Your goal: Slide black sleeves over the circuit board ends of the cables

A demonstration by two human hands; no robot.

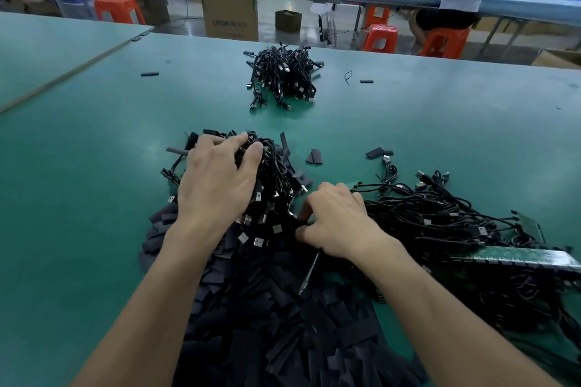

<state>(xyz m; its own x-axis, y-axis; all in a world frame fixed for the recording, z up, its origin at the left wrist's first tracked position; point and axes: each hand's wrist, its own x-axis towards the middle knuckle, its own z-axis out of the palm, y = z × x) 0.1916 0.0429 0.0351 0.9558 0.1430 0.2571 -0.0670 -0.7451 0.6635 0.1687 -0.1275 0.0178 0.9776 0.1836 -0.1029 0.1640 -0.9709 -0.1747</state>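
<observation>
Black cable bundle [270, 173] gripped by left hand [217, 179] on green worktop [94, 166]. Right hand [336, 220] curled, fingertips in sleeve pile [283, 308]; can't tell what it's pinching.

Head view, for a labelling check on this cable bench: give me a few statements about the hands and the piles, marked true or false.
1. The left hand grips a bundle of black cables. True.
2. The right hand is raised clear of the table. False: it is down at the edge of the black sleeves, fingers curled into the pile.
3. A separate cable pile lies farther out on the table. True.
4. The table top is red. False: it is green; the stools beyond it are red.
5. Loose cables lie on the right-hand side. True.
</observation>
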